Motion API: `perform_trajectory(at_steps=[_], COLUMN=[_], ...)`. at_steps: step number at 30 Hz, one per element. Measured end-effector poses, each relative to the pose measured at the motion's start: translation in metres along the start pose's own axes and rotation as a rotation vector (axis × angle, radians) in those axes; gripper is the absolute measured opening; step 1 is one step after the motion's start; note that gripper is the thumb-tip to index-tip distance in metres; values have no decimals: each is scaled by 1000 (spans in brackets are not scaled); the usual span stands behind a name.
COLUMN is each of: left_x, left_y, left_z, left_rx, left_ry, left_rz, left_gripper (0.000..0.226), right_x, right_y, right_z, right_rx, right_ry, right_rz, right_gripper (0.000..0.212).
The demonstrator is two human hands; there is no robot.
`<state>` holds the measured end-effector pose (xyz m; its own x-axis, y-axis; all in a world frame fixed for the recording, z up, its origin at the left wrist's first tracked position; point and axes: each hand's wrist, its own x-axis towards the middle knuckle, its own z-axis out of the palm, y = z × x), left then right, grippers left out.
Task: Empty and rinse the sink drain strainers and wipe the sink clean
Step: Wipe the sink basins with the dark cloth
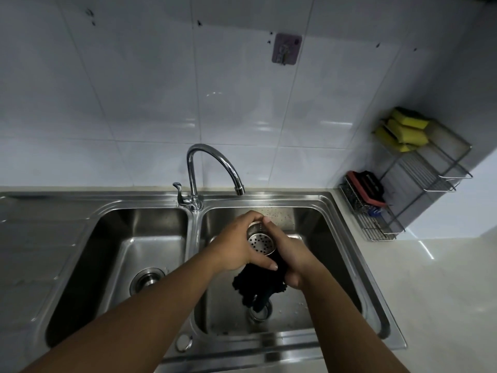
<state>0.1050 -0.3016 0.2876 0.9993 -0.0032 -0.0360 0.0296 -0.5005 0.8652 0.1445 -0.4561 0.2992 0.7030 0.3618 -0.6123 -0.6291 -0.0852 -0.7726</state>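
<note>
- Two steel basins are sitting side by side in one sink [269, 343], which is filling the near half of the view below a white tiled wall [134, 90]. A pale counter [430, 292] is running along its right side.
- A wire rack [419, 173] is standing in the far right corner of the counter, carrying yellow sponges [406, 130] on its upper tier and a red-and-black brush [368, 189] in its lower basket.
- A curved faucet [212, 154] is rising from the far rim between the basins, its spout pointing down over the far edge of the right basin.
- The person's left hand [236, 246] is reaching over the right basin and gripping the strainer [261, 243], fingers curling round its far side and thumb lying across beneath it.
- The right hand [293, 254] is closing around a black cloth [252, 284] and pressing it against the strainer's right side, one fingertip resting on the top edge.
- The black cloth is hanging down from between the hands, its loose end dangling over the right basin's drain opening [262, 313].
- The strainer, a small perforated steel cup, is being held in the air above the middle of the right basin, its holed bottom facing the camera.
- A second strainer [147, 278] is sitting in the left basin's drain.
- A small adhesive hook [286, 48] is sticking to the wall, far above the faucet.
</note>
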Motion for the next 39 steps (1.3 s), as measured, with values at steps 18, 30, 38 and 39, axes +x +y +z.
perform_trajectory(at_steps=[18,30,38,39], left_x=[4,5,6,5], left_y=[-8,-31,-55,-59], left_z=[22,23,26,28], left_rx=[251,206,171,195], left_ry=[92,54,82,81], left_rz=[-128,-174,-309,-317], left_gripper=[68,58,88,91], right_x=[-1,6,22,24], right_y=[4,23,15,15], right_z=[20,10,-10,-12], right_rx=[-667,-720,-224,-185], right_ry=[121,51,253,259], right_rz=[-295,-335,-220,-202], right_gripper=[35,44,28,27])
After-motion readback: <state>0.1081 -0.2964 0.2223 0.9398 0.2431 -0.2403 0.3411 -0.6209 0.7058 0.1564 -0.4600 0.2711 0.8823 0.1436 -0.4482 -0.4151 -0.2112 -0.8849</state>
